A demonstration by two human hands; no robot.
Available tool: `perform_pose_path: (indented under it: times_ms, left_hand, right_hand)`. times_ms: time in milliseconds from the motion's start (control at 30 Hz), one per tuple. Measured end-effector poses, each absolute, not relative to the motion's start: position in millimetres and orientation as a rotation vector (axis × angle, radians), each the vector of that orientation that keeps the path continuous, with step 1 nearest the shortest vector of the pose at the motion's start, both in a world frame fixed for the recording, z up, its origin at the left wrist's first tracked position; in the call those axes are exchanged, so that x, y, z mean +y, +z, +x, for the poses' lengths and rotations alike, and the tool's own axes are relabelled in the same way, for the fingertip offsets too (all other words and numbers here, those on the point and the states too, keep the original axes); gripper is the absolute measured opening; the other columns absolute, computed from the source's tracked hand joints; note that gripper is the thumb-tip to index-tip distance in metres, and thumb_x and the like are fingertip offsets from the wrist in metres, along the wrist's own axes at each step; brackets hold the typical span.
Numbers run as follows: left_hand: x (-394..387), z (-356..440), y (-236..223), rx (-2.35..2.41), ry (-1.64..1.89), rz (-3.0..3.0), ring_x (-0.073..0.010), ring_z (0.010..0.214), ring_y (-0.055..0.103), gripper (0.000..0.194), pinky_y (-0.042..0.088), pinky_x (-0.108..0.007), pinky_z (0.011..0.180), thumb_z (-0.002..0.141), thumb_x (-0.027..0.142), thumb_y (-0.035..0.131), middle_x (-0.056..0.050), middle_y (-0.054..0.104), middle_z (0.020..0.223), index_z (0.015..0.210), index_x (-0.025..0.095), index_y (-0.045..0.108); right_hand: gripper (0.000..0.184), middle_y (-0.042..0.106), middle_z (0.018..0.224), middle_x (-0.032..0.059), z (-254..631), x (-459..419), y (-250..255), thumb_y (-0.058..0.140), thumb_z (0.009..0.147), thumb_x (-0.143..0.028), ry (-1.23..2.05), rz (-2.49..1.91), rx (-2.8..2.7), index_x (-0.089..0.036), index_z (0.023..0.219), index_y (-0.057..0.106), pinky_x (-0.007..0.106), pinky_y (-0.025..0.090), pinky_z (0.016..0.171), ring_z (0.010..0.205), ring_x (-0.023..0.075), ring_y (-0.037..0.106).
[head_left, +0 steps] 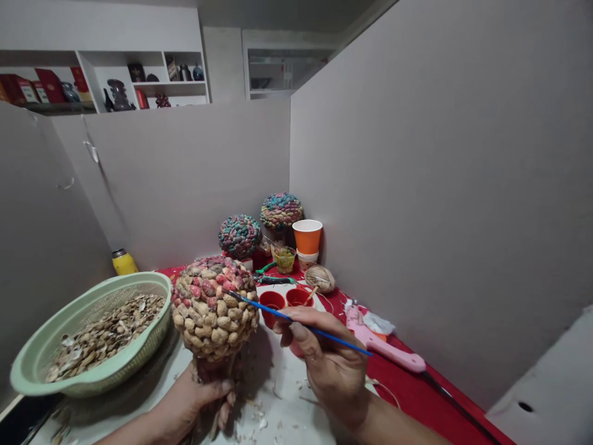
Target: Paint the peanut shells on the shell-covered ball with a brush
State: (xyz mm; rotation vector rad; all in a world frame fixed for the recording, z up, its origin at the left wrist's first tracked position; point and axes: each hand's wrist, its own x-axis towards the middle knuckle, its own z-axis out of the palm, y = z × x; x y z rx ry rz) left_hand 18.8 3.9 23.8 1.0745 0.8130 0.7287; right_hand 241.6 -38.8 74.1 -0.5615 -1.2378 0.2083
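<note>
My left hand (210, 395) is wrapped round the stem beneath a ball covered in peanut shells (215, 312). Red and dark pink colour marks the upper shells of this ball; the lower ones are plain tan. Between the thumb and fingers of my right hand (328, 358) is a thin blue paintbrush (319, 332), its tip touching the ball's painted upper part. Just behind my right hand stand two red cups (271, 303), one with a wooden stick in it.
At left, a green plastic basket (160, 321) holds many shells. A pink glue gun (393, 353) lies on the red cloth (412, 395) at right. Farther back are two coloured shell balls (281, 210), an orange paper cup (307, 238), twine (319, 279) and green-handled pliers (275, 280). Grey partitions (440, 173) enclose the table.
</note>
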Motion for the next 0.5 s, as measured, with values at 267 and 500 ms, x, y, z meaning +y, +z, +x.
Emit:
perform_pose_path:
  times_ms: [267,500]
  left_hand:
    - [0.8,18.2,22.4,0.854,0.739,1.094,-0.0102,0.036,0.058,0.047,0.044,-0.02,0.039,0.054,0.044,0.099,-0.001,0.07,0.052,0.073,0.014,0.068]
    - [-0.8,16.9,27.2,0.894,0.752,1.171,-0.0081,0.036,0.054,0.043,0.039,-0.018,0.039,0.061,0.047,0.095,-0.001,0.066,0.048,0.063,0.012,0.071]
  right_hand:
    - [0.023,0.078,0.092,0.0012,239.7,-36.5,72.0,0.065,0.095,-0.016,0.26,-0.562,-1.216,-0.031,0.11,0.073,0.026,0.063,0.067,0.078,0.0159,0.076]
    - [0.021,0.077,0.09,0.0006,241.4,-41.3,79.2,0.062,0.098,-0.018,0.35,-0.576,-1.231,-0.032,0.109,0.073,0.023,0.06,0.062,0.071,0.013,0.073]
